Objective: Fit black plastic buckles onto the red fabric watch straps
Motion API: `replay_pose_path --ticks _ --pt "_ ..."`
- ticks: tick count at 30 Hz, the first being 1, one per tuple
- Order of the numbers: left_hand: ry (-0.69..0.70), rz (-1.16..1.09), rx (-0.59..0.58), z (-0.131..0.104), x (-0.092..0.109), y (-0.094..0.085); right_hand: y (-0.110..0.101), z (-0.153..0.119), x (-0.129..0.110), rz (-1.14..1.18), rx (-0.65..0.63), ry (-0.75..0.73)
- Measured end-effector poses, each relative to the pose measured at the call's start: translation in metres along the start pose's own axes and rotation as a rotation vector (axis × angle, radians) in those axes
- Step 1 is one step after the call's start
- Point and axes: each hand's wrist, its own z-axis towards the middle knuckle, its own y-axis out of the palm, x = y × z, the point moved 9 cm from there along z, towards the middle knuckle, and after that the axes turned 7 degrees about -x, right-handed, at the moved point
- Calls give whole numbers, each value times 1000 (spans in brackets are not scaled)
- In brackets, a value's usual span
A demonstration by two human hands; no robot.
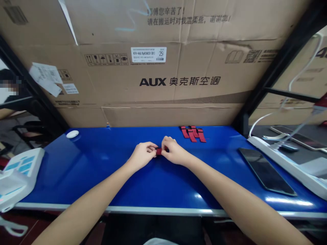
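On my feed, the left hand [143,153] and right hand [175,151] narrowly pinch a small dark-red strap-like piece [158,151] just below frame centre. Beneath spreads a glossy blue, pale-edged tabletop [102,170]; flat red strips [191,135] lie right of centre; creased brown cardboard [114,88] fills the frame's top.

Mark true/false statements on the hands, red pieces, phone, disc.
1. Left hand and right hand both hold one small red piece. True.
2. Left hand lies flat, apart from the small red piece. False: it grips that piece.
3. Other red pieces lie beyond the hands, toward the right. True.
4. The dark phone lies on the blue table. True.
5. The white disc is beside the dark phone. False: the white disc is at the far left.
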Motion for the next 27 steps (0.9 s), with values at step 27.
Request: replay_pose_path --ticks 27 --pt "26 -311 -175 -5 17 -3 -14 -1 60 82 65 113"
